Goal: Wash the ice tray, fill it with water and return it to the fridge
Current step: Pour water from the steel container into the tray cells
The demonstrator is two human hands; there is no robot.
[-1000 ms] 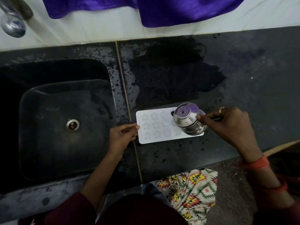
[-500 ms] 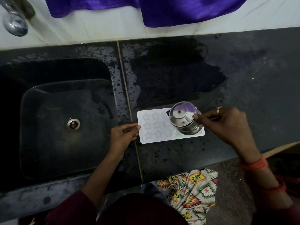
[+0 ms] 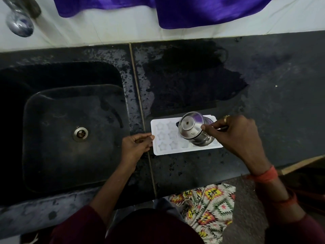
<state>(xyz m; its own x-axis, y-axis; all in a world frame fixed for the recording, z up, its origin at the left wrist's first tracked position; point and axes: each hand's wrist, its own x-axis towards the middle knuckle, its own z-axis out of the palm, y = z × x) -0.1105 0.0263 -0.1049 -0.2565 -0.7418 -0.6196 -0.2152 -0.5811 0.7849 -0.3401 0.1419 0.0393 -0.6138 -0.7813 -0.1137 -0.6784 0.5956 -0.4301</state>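
A white ice tray (image 3: 164,138) with star-shaped moulds lies flat on the black counter (image 3: 263,106), just right of the sink. My left hand (image 3: 135,147) holds the tray's left edge with thumb and fingertips. My right hand (image 3: 235,136) grips a small steel pot (image 3: 193,128) and tilts it over the tray's middle, its bottom facing the camera. The pot hides the tray's right moulds. Whether water is flowing cannot be seen.
A dark sink (image 3: 70,134) with a metal drain (image 3: 80,133) lies to the left. A chrome tap (image 3: 19,23) hangs at the top left. Purple cloth (image 3: 193,9) drapes over the white wall behind. Wet patches darken the counter behind the tray.
My right hand has moved the tilted steel pot leftward along the tray, from its right end toward the middle. My left hand has stayed on the tray's left edge.
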